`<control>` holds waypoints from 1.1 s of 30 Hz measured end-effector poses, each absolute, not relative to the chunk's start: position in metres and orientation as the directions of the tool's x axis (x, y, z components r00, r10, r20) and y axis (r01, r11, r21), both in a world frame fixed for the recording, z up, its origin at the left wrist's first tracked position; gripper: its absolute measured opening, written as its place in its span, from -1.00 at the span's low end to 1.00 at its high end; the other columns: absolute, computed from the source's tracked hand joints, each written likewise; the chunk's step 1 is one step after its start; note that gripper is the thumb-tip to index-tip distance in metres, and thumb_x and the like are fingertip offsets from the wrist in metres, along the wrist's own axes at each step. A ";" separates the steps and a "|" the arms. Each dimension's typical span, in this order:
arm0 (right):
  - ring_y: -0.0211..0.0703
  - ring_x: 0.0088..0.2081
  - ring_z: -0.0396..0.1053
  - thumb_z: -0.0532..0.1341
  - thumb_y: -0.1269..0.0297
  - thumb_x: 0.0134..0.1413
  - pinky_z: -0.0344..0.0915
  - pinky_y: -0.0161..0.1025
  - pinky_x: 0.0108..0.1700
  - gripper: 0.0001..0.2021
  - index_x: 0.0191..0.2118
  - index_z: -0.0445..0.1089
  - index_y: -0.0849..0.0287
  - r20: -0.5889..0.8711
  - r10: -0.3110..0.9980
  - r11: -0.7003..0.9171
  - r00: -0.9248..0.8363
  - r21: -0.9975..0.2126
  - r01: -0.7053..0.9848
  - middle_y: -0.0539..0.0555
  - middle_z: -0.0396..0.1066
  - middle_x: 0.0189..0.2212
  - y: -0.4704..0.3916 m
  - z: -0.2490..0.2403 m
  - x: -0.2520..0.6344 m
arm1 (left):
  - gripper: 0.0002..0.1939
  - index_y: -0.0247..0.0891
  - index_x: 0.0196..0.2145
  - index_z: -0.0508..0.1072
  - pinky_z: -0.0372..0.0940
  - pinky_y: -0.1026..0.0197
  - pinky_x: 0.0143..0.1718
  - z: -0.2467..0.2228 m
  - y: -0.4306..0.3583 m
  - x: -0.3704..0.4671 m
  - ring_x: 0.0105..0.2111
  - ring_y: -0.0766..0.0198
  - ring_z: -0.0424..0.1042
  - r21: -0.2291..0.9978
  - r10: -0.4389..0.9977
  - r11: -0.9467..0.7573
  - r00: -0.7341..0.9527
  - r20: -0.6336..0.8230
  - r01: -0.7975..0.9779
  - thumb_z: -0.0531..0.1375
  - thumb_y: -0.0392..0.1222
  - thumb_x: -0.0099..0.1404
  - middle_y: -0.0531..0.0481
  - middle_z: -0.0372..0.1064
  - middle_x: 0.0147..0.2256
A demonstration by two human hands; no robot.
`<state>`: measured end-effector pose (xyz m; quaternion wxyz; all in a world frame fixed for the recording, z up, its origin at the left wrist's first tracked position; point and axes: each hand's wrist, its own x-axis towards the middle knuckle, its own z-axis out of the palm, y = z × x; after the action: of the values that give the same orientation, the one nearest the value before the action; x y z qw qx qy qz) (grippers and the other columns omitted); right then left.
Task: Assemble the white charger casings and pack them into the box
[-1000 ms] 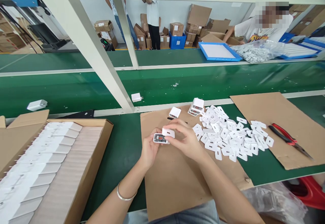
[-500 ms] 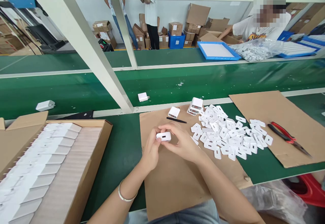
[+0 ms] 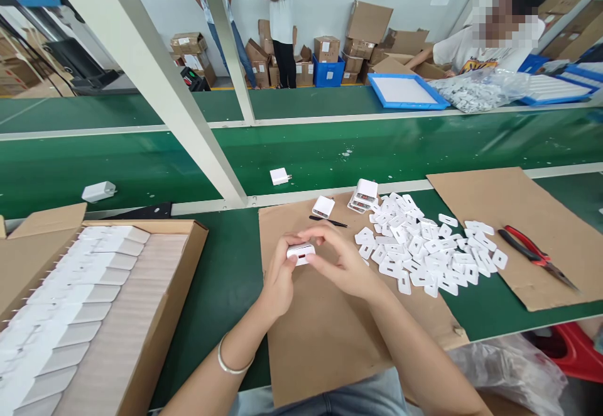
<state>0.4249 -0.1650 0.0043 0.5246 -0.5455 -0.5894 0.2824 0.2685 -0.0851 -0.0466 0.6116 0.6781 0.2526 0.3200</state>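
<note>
My left hand [image 3: 279, 278] grips a small white charger [image 3: 301, 252] between thumb and fingers, its slotted end facing me. My right hand [image 3: 342, 262] curves round the other side, thumb and fingertips at the charger's edge. Just beyond my hands lie a black pen-like tool [image 3: 328, 221] and a white charger body [image 3: 323, 207] with an open end. Several more open-ended bodies [image 3: 365, 193] are stacked to its right. A loose heap of white slotted end plates [image 3: 424, 249] spreads to the right of my right hand.
At left, a cardboard box [image 3: 186, 265] holds rows of white chargers [image 3: 89, 303]. Red-and-black pliers [image 3: 537, 256] lie on cardboard at right. A green conveyor belt [image 3: 377, 146] runs behind a slanted metal post [image 3: 188, 114], carrying white plugs [image 3: 279, 176]. A co-worker [image 3: 490, 51] sits across, near blue trays [image 3: 407, 92].
The plugs on the belt have moved to the right. The charger in my hands has tilted, and its slotted end now shows a reddish opening. My right thumb has shifted slightly.
</note>
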 end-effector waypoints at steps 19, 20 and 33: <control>-0.18 -0.36 0.26 0.04 -0.13 0.35 0.11 -0.23 -0.31 -0.63 -0.28 0.26 0.07 -0.148 0.958 -0.222 0.244 -0.923 0.313 -0.07 0.33 -0.41 -0.162 -0.001 0.422 | -0.68 -0.12 0.03 0.37 0.22 -0.02 0.11 -0.050 -0.086 0.267 0.16 0.00 0.26 0.968 0.751 -0.195 0.610 0.252 -0.161 -0.03 0.04 0.50 -0.14 0.27 0.09; -0.18 -0.36 0.26 0.04 -0.14 0.35 0.10 -0.24 -0.33 -0.62 -0.30 0.26 0.07 -0.155 0.958 -0.230 0.239 -0.916 0.327 -0.07 0.32 -0.41 -0.162 -0.001 0.421 | -0.67 -0.12 0.03 0.37 0.23 -0.02 0.10 -0.050 -0.086 0.267 0.15 -0.01 0.26 0.968 0.751 -0.190 0.611 0.252 -0.166 -0.03 0.04 0.50 -0.14 0.28 0.09; -0.25 -0.45 0.17 0.13 -0.05 0.30 0.03 -0.28 -0.41 -0.63 -0.41 0.19 0.11 -0.094 0.966 -0.170 0.241 -0.932 0.320 -0.09 0.22 -0.49 -0.157 -0.011 0.415 | -0.67 -0.14 0.02 0.38 0.23 -0.04 0.15 -0.049 -0.084 0.267 0.14 0.02 0.28 0.968 0.739 -0.166 0.626 0.248 -0.188 -0.04 0.03 0.51 -0.15 0.29 0.08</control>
<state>0.4147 -0.1569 -0.0107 0.4245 -0.6636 -0.4845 0.3804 0.2667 -0.0835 -0.0487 0.6116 0.6626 0.2077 0.3791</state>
